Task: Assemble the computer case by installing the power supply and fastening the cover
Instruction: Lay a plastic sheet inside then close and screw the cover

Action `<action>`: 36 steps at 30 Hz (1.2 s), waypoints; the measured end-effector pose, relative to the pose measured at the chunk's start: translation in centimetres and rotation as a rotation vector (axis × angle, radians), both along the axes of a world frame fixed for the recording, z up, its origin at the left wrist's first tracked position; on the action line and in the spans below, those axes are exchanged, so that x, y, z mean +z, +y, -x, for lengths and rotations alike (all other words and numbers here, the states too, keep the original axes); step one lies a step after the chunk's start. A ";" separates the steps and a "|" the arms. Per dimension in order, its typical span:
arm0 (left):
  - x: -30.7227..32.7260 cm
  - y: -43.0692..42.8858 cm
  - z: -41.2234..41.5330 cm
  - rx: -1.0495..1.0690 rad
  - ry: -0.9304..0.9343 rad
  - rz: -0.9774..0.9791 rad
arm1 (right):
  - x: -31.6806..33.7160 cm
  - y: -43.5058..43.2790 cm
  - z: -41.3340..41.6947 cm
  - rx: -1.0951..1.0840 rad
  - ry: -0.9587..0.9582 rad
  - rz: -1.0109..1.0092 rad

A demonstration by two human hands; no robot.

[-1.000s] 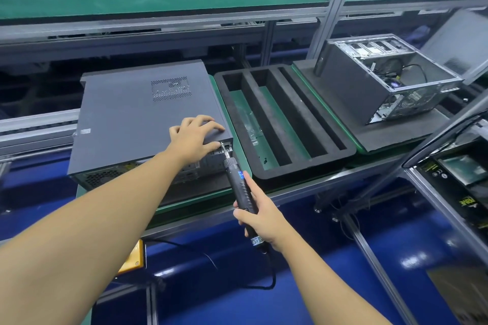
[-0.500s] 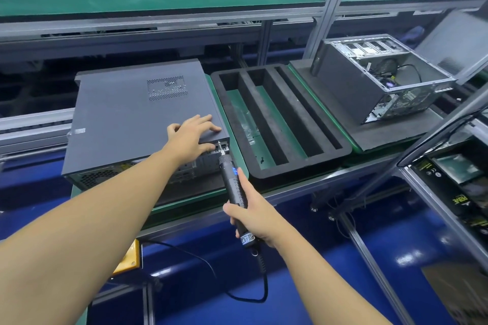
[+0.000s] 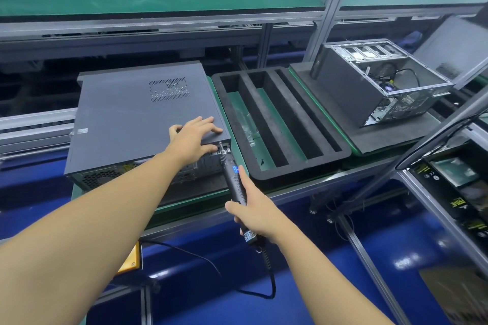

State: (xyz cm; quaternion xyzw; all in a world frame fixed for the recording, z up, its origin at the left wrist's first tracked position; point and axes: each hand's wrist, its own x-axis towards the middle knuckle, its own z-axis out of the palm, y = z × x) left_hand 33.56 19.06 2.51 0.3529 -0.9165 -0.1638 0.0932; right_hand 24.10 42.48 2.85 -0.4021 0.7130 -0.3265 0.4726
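A dark grey metal computer case (image 3: 142,119) is lying flat on its side on a green-edged tabletop (image 3: 235,148), left of centre. Its long axis is running away from the viewer and its perforated rear panel is facing the person. The smooth matte cover has a rectangular patch of vent holes.

The left hand (image 3: 192,137) is pressing on the cover's near right corner, its grip released and fingers spread flat. The right hand (image 3: 256,211) is grasping a slim black ribbed electric screwdriver (image 3: 233,179), its grip wrapping the handle. The tool is pointing up and away, its bit touching the case's rear right corner, with a cord trailing below.

Just beside the case, a black foam tray (image 3: 298,166) with long slots is sitting. Further right, an open case (image 3: 369,87) is showing bare metal and wires.
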 end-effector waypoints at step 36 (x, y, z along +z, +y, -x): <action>-2.3 2.6 17.4 -0.155 -0.338 -0.187 | -4.6 1.9 15.2 -0.363 -0.254 0.169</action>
